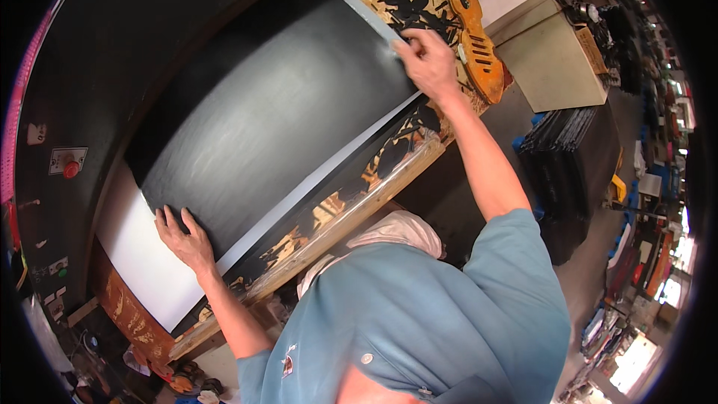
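A large black sheet (pixel 277 97) lies across a white board (pixel 153 265) on a worn wooden worktop. The board shows as a pale strip along the near and right sides and as a wider area at the left. My left hand (pixel 187 241) rests on the sheet's near left corner, fingers spread. At the right edge, the curled fingers of my right hand (pixel 430 66) pinch the sheet near its corner; the fingertips are partly hidden. Just right of that hand lies an orange-yellow flat piece (pixel 480 49) with several slots, beside black scraps (pixel 410 9).
A dark machine body with a red button (pixel 70 170) borders the worktop at the left and back. A thick stack of black sheets (pixel 557 157) stands at the right, below a pale box (pixel 557 60). The wooden front edge (pixel 351 213) runs close to my body.
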### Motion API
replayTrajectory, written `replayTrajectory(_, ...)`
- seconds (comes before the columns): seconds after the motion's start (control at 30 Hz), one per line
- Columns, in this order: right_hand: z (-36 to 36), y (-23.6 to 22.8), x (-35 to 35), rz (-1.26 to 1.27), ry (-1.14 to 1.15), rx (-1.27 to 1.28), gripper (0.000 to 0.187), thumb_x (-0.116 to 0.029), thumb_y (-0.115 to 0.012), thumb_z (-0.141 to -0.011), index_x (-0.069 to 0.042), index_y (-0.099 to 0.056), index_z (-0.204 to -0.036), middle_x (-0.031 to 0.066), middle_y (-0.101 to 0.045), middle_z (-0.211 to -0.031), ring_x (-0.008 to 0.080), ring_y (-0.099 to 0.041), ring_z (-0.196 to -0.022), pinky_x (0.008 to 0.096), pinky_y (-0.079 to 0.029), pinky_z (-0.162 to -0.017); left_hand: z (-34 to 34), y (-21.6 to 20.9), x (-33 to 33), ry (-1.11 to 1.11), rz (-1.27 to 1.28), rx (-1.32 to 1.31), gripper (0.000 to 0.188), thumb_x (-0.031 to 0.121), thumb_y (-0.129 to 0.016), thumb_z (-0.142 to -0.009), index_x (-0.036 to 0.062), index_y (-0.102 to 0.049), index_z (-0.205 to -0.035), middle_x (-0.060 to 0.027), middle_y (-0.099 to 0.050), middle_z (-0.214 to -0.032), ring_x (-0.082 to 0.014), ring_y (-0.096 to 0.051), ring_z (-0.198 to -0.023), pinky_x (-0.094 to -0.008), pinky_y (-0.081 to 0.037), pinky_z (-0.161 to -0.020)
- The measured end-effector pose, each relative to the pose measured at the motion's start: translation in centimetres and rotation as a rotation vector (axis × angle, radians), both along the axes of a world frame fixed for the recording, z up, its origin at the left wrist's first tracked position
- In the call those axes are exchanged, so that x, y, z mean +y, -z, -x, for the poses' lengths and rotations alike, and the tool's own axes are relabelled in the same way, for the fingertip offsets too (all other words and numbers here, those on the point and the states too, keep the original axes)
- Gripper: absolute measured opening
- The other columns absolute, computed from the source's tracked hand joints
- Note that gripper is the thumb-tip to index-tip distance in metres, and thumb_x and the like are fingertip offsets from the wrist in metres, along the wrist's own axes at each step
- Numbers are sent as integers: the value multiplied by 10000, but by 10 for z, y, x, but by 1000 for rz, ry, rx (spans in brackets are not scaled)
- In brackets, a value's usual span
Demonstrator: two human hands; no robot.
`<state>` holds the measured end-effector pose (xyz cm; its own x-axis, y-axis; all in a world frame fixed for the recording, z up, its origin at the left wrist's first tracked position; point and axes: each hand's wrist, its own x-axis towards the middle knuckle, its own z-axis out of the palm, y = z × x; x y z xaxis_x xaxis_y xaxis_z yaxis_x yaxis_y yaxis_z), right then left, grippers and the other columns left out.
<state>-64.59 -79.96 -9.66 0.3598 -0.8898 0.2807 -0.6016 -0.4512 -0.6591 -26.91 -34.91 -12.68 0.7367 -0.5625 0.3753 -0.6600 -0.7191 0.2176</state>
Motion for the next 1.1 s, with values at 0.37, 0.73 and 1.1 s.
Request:
replayTrajectory(0.37, 164, 21, -52, 49, 67, 468, 1072, -492, -880, -814, -43, -400, -1660, 306, -307, -1708, 470, -347, -1552, 553, -362, -1245, 2, -2, -4, -5, 47, 30, 420, 202, -686, -1078, -4, -657, -1442, -242, -538, -1584, -426, -493, -1480, -492, -424, -1219)
replayTrajectory(0.73, 120, -51, -8, -448, -124, -381, 770, -67, -784, -931, 127, -443, -1593, 213, -561, -1555, 257, -570, -1401, 369, -425, -1189, 10, -7, -11, -50, 135, 38, 393, 146, -710, -1028, -21, -682, -1383, -272, -558, -1548, -451, -502, -1466, -501, -417, -1231)
replayTrajectory(1.1, -138, -55, 202, -683, -709, -353, 918, -260, -928, -734, 50, -583, -1526, 268, -461, -1637, 356, -511, -1498, 436, -393, -1260, 0, -28, 29, 64, 240, 200, 581, -7, -686, -980, 2, -523, -1538, -267, -615, -1484, -466, -572, -1407, -514, -437, -1224)
